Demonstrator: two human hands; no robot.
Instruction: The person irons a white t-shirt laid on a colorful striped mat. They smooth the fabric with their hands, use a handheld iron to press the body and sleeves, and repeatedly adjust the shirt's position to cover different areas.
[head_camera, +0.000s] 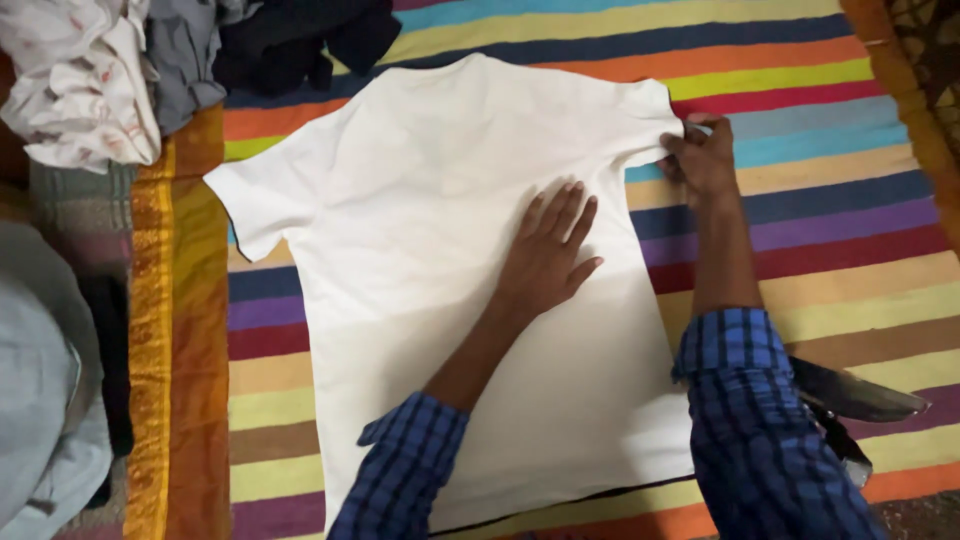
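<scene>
Right hand (703, 160) pinches the shirt's (440, 270) sleeve at frame right, left hand (550, 255) lies flat mid-shirt, collar end pointing toward the top.

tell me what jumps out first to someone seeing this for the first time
A plain white short-sleeved t-shirt lies spread flat in the middle of a brightly striped multicoloured woven mat. The left hand presses flat on the shirt's middle, while the right hand pinches its right sleeve. A heap of crumpled clothes sits at the top left.
</scene>
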